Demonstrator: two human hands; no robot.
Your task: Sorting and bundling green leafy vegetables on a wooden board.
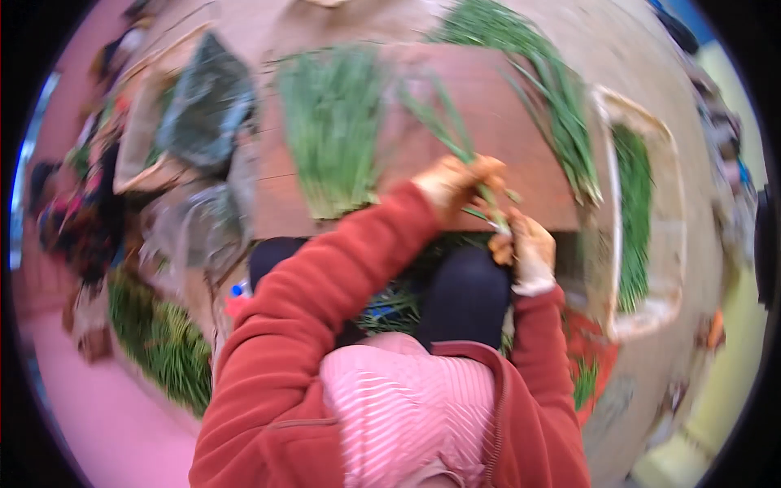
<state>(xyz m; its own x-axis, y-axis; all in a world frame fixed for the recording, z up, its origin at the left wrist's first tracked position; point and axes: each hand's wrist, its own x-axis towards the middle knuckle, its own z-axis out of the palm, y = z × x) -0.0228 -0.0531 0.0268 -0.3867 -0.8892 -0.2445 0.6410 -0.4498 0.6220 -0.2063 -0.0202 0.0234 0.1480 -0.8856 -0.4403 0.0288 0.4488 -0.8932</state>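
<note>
In front of me, over the near edge of the reddish board [455, 73], my left hand [457, 183] is closed around a green onion [446, 118]. Its leaves point up and away over the board. At the pale lower end my right hand [529, 246] is closed, fingertips pinching near the root; motion blur hides the exact contact. Both hands seem to wear thin, stained gloves. A neat pile of green onions [333, 126] lies on the board left of my hands, pale ends toward me. A looser heap of green onions [557, 110] spreads along the right and far edges.
Right of the board stands a pale crate [602, 285] holding greens. At left are another crate [134, 146] with dark plastic [207, 106] over it, a clear plastic bag [203, 232] and more greens [163, 350]. A person [81, 220] is at far left.
</note>
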